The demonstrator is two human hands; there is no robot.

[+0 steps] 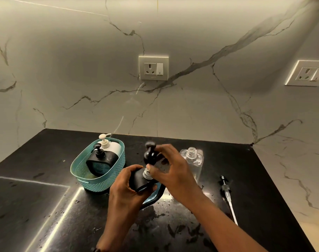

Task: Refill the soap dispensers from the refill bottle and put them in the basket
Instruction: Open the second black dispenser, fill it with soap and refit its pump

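Observation:
My left hand [126,186] grips a black soap dispenser [139,180], tilted, its clear threaded neck bare. Just above that neck, my right hand [170,166] holds the black pump head [149,153]. The teal basket [98,180] stands to the left and holds two dispensers: a black one [100,160] and a white one [110,145] behind it. A clear refill bottle [193,159] stands uncapped behind my right hand. Its pump with a long tube [227,195] lies on the counter to the right.
The black counter [37,206] is wet with spilled drops near my arms. A marble wall with two power sockets [153,68] rises behind. The counter's right edge runs diagonally past the loose pump.

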